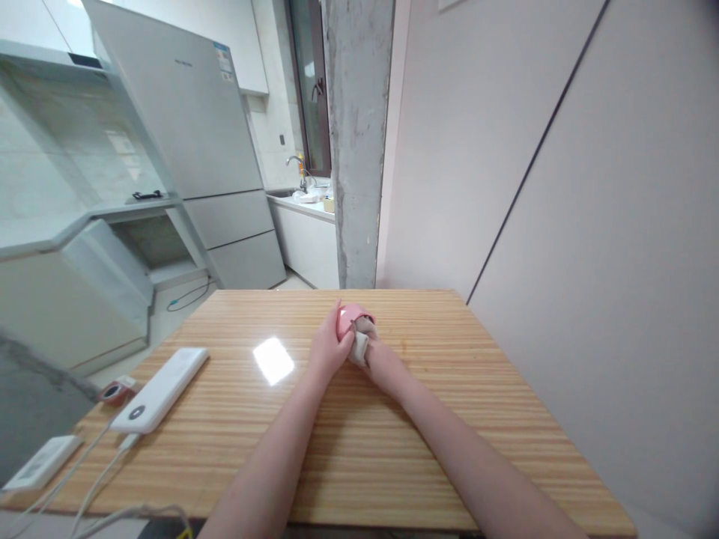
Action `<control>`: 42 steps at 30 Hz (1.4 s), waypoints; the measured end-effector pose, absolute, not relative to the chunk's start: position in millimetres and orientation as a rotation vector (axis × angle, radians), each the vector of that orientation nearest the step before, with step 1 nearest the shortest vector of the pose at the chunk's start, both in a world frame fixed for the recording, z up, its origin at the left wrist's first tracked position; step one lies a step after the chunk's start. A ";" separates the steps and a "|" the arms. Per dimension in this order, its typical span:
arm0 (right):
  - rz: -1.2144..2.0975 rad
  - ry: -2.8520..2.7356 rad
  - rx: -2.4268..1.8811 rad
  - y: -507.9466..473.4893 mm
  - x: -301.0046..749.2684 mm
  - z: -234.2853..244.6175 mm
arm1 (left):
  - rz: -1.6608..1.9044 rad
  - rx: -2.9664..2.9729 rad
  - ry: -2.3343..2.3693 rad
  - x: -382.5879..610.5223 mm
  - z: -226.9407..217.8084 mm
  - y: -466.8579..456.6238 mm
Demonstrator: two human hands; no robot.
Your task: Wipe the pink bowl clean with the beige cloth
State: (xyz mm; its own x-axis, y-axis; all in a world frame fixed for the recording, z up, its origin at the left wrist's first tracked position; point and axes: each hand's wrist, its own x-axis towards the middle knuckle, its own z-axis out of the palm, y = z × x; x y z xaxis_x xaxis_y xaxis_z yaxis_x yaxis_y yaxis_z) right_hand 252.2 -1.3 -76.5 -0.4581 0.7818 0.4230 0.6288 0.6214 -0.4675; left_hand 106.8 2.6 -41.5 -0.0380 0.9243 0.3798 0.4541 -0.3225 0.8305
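You have both hands together near the centre of the frame, above the table (pixel 236 322). Your left hand (pixel 329 341) grasps the pink cup (pixel 347 317) from its left side, fingers along the far edge and thumb toward you. The cup is tilted, its opening turned toward the right of the frame. Your right hand (pixel 383 362) grips the pale cloth (pixel 359 348), which is bunched at the cup's opening; part of it hangs out over the near side. Your right fingertips are hidden, so their exact position cannot be told.

At the left of the frame, a white power bank (pixel 174 378) lies on the table, with a small red item (pixel 115 393) just beside it. A flat white device (pixel 45 460) lies at the lower left, near white cables (pixel 96 483). In the upper left stands a grey fridge (pixel 185 112); to its right are the sink (pixel 284 193) and tap (pixel 295 159). A concrete pillar (pixel 359 150) rises at the upper middle, behind the table
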 end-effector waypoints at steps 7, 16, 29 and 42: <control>0.118 -2.172 -1.289 -6.5 249.1 -65.0 | 1.389 1.387 1.349 115.5 -45.6 6.7; 0.262 -2.004 -1.186 -7.9 249.9 -69.0 | 1.553 1.498 1.293 135.9 -49.5 -7.0; 0.196 -2.042 -0.978 -2.3 250.0 -74.8 | 1.607 1.252 1.276 132.1 -37.4 -6.2; 0.003 -2.142 -1.145 -3.2 254.8 -69.5 | 1.461 1.287 1.152 123.4 -48.6 8.2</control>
State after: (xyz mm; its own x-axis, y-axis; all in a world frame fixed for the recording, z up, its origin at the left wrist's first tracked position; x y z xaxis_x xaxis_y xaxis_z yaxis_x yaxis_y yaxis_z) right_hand 254.8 -3.2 -69.5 -0.3662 0.7314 0.5753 0.7296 0.6094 -0.3104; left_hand 123.4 8.2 -48.6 -0.1079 0.9718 0.2096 -0.0230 -0.2133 0.9767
